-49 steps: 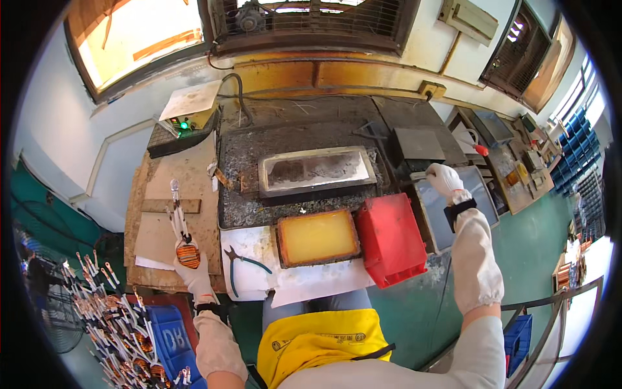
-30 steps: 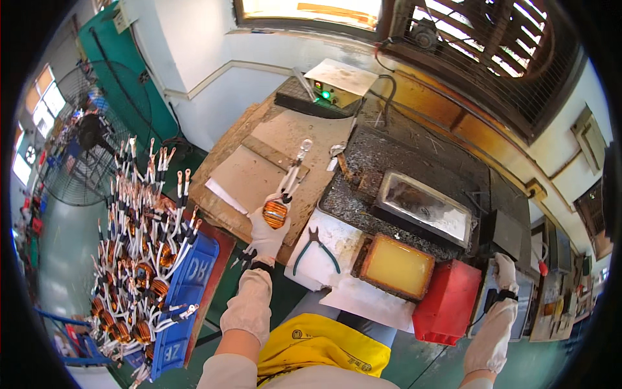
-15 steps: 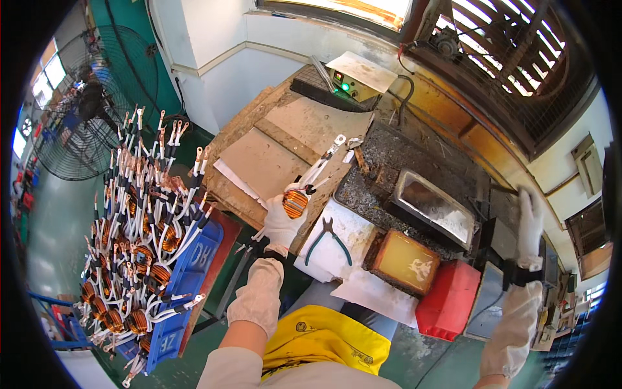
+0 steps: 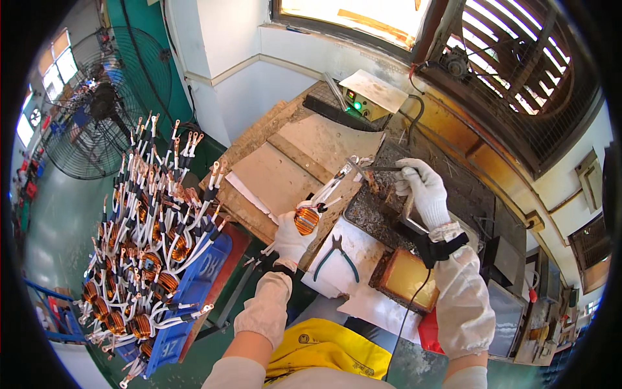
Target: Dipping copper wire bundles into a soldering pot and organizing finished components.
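Note:
My gloved left hand (image 4: 295, 241) is closed around a copper-wound ring coil (image 4: 306, 221). White leads run from the coil up and to the right, ending in metal ring lugs (image 4: 353, 161). In my gloved right hand (image 4: 424, 193) is a slim dark tool (image 4: 383, 169), pinched between thumb and fingers. Its far end reaches the lugs; I cannot tell whether it touches them. Teal-handled cutting pliers (image 4: 337, 258) lie on white paper below. My right hand and forearm partly hide the metal trough (image 4: 409, 211) behind them.
A blue crate (image 4: 202, 275) at left overflows with similar coils and upright leads. Right of the pliers sits a box of yellowish solid (image 4: 407, 280), with a red container (image 4: 429, 334) beyond. A control box (image 4: 368, 102) with a green light stands behind; a caged fan (image 4: 103, 100) is far left.
My right hand has swung in from the far right to the lugs and now holds the slim dark tool. My left hand keeps the coil; the whole view has shifted slightly.

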### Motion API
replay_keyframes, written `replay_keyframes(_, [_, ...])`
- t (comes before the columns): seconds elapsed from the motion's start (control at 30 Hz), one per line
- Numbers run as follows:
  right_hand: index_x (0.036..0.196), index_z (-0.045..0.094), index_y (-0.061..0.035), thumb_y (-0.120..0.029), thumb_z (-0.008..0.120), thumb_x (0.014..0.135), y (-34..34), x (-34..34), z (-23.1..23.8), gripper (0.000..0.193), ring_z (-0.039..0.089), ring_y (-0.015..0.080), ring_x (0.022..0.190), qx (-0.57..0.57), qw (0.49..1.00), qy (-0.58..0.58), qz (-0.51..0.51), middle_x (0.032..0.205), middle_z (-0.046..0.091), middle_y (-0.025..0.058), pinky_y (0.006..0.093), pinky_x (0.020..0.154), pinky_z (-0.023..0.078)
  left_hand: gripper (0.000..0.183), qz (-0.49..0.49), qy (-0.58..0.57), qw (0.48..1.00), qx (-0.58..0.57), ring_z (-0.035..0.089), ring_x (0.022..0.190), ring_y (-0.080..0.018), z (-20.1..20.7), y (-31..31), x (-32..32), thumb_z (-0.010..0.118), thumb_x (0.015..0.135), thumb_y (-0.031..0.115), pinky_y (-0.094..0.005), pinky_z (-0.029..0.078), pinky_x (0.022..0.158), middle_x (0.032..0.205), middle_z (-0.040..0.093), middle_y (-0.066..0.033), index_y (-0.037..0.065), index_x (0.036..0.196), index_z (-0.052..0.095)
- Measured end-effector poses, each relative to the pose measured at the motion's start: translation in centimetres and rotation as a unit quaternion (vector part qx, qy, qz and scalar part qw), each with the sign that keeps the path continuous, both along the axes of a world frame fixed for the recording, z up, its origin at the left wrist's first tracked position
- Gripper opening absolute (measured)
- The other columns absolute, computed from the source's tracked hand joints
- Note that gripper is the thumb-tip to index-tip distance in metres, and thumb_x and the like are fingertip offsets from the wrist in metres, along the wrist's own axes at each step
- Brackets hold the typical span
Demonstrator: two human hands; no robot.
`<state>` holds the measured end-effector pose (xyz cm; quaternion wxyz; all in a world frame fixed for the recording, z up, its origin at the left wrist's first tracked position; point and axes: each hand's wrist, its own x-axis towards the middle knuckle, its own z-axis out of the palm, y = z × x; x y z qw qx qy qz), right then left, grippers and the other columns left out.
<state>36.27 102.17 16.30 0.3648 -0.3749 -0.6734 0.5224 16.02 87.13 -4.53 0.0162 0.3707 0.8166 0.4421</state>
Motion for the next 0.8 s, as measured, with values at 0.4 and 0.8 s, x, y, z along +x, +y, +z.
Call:
replay_keyframes(0.4, [0.106,0.061,-0.0036,-0.009,0.047,0.097,0.6,-0.5,-0.1,0.018,0.06,0.0113,0.067,-0.011,0.999,0.016,-0.031,0.082,0.063,0.0048,0.026,0.061,0.054,0.06,-0.01,-0.005,1.0,-0.012,0.059,0.089,-0.0338,-0.4,0.2,-0.5,0.081,0.062,0.039,-0.0441,0.05,0.074,0.1,0.053,-0.0117,0.011,0.105,0.051])
replay_keyframes(0.8, [0.107,0.061,-0.0026,-0.011,0.048,0.097,0.4,2.6,1.6,0.019,0.061,0.0119,0.068,-0.046,0.989,0.049,-0.131,0.084,0.065,0.0071,0.0288,0.062,0.055,0.058,-0.008,-0.053,0.998,-0.039,0.06,0.091,-0.0348,0.6,0.0,-0.2,0.081,0.062,0.039,-0.0437,0.051,0.075,0.103,0.055,-0.0131,0.011,0.105,0.053])
